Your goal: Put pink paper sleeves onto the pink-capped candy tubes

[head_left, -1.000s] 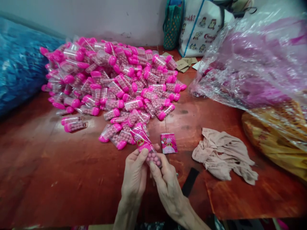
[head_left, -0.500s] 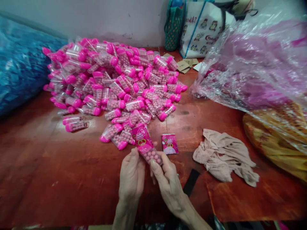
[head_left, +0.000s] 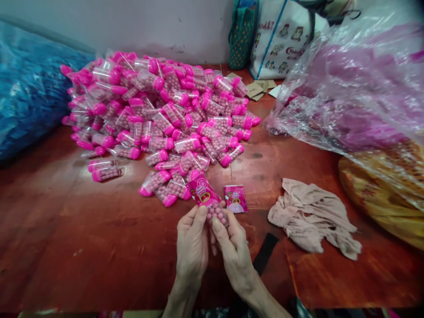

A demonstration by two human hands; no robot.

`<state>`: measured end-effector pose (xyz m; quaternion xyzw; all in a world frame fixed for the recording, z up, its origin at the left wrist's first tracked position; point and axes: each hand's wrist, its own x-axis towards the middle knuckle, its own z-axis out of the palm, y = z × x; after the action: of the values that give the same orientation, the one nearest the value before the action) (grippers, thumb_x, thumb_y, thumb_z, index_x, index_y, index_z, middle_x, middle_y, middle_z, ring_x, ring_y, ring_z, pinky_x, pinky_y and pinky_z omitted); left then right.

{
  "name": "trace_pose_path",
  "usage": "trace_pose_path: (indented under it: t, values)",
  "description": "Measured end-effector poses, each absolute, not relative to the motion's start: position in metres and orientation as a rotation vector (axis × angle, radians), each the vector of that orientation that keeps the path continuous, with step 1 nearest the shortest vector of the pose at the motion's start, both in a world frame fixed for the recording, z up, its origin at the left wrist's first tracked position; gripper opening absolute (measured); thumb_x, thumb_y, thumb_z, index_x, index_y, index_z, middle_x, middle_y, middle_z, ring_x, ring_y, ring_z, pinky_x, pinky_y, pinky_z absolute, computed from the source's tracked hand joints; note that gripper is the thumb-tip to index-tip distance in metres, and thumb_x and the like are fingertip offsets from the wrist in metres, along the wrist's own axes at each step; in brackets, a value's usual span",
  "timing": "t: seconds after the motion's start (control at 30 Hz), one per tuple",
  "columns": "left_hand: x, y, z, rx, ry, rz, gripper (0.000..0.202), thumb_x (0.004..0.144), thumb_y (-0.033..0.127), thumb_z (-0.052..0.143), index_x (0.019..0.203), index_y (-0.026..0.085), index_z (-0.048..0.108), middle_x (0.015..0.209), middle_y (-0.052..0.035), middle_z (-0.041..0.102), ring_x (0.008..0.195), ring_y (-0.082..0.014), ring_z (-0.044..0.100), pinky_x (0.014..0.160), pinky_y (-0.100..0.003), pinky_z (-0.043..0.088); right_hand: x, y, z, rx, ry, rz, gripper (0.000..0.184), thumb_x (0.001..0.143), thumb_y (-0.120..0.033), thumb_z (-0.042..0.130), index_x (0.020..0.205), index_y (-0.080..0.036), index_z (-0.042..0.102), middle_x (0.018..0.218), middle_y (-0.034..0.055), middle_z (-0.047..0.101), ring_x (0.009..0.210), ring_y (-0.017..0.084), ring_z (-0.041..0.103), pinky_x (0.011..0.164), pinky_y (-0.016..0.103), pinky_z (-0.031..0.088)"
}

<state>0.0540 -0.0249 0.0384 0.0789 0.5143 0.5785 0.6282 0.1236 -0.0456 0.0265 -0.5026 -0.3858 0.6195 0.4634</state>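
Note:
Between both hands is a clear candy tube [head_left: 217,213] full of pink balls, tilted with its upper end away from me. A pink printed sleeve [head_left: 203,191] covers its upper part. My left hand [head_left: 192,245] is closed, its thumb on the sleeve's lower left edge. Around the tube's bare lower end, my right hand [head_left: 236,249] grips with thumb and fingers. The fingertips behind the tube are partly hidden. Just right of the tube lies a small stack of pink printed sleeves [head_left: 236,198], flat on the table.
A big heap of pink-capped candy tubes [head_left: 165,119] covers the back of the red-brown table [head_left: 132,260]. A blue plastic bag [head_left: 33,92] stands left. Toward the right are a crumpled cloth [head_left: 313,216], a black strip [head_left: 266,252], a clear plastic bag [head_left: 347,97] and cardboard pieces [head_left: 256,89].
Both hands have shifted slightly right with the tube. My left hand has come closer to my right, and the sleeve now leans further left and looks shorter.

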Motion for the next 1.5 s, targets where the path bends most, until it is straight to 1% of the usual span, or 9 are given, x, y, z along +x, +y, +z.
trace_pose_path:
  t: [0.33,0.53,0.73,0.83,0.9,1.0,1.1,1.23,1.5]
  values:
    - [0.036,-0.016,0.037,0.316,1.079,1.307,0.022,0.073,0.03,0.061,0.083,0.011,0.067,0.083,-0.0111,0.069,0.066,-0.019,0.064,0.057,-0.028,0.051,0.124,-0.047,0.024,-1.371,-1.092,1.484,0.025,0.088,-0.039,0.04,0.087,-0.018,0.054,0.059,-0.0039,0.046,0.048,0.009,0.042,0.044,0.019,0.036]
    - [0.047,-0.024,0.036,0.271,1.189,1.228,0.017,0.068,0.021,0.066,0.082,0.013,0.068,0.067,-0.0058,0.068,0.056,-0.0161,0.062,0.047,-0.023,0.047,0.128,-0.044,0.026,-1.365,-1.102,1.441,0.023,0.088,-0.037,0.041,0.09,-0.018,0.054,0.066,-0.0016,0.051,0.053,0.009,0.047,0.047,0.018,0.039]
    - [0.046,-0.024,0.036,0.261,1.179,1.204,0.017,0.071,0.024,0.063,0.081,0.013,0.068,0.066,-0.0049,0.067,0.051,-0.0121,0.058,0.045,-0.021,0.044,0.133,-0.038,0.026,-1.3,-1.121,1.509,0.016,0.084,-0.033,0.048,0.09,-0.019,0.054,0.06,-0.0043,0.053,0.048,0.008,0.047,0.046,0.018,0.04]
    - [0.04,-0.021,0.036,0.288,1.165,1.158,0.014,0.068,0.022,0.066,0.074,0.01,0.068,0.062,-0.0046,0.065,0.051,-0.01,0.054,0.047,-0.019,0.043,0.135,-0.036,0.025,-1.416,-1.198,1.307,0.03,0.071,-0.031,0.066,0.095,-0.018,0.054,0.059,-0.0053,0.054,0.049,0.009,0.048,0.048,0.019,0.043]
    - [0.04,-0.023,0.036,0.297,1.142,1.141,0.01,0.066,0.02,0.068,0.068,0.01,0.068,0.058,-0.003,0.063,0.052,-0.0084,0.053,0.051,-0.017,0.043,0.139,-0.035,0.023,-1.48,-1.275,1.111,0.043,0.065,-0.031,0.072,0.101,-0.017,0.055,0.064,-0.0035,0.057,0.051,0.01,0.05,0.049,0.02,0.045]
    - [0.043,-0.026,0.038,0.28,1.109,1.108,0.009,0.065,0.019,0.069,0.067,0.01,0.068,0.057,-0.0021,0.062,0.053,-0.0067,0.051,0.054,-0.016,0.042,0.146,-0.034,0.021,-1.369,-1.431,0.936,0.046,0.072,-0.031,0.066,0.114,-0.016,0.053,0.082,0.0037,0.064,0.066,0.015,0.059,0.062,0.024,0.049]
    - [0.045,-0.028,0.04,0.291,1.105,1.064,0.011,0.063,0.02,0.07,0.068,0.011,0.069,0.059,-0.0033,0.064,0.054,-0.0071,0.051,0.056,-0.016,0.041,0.154,-0.031,0.019,-1.226,-1.534,0.878,0.044,0.078,-0.029,0.061,0.119,-0.016,0.053,0.088,0.0067,0.067,0.079,0.018,0.062,0.071,0.027,0.05]
    - [0.044,-0.029,0.043,0.324,1.086,1.022,0.014,0.057,0.023,0.074,0.065,0.012,0.07,0.06,-0.0042,0.065,0.055,-0.0097,0.053,0.057,-0.019,0.041,0.16,-0.029,0.019,-1.18,-1.544,0.864,0.045,0.075,-0.028,0.064,0.118,-0.02,0.055,0.097,0.0076,0.068,0.081,0.021,0.064,0.072,0.03,0.052]
    - [0.04,-0.034,0.048,0.497,1.116,0.961,0.016,0.057,0.025,0.072,0.065,0.012,0.069,0.055,-0.0032,0.058,0.048,-0.0103,0.044,0.048,-0.021,0.035,0.165,-0.029,0.02,-1.043,-1.556,0.859,0.05,0.071,-0.036,0.067,0.118,-0.025,0.055,0.093,0.0065,0.07,0.079,0.024,0.066,0.071,0.034,0.053]
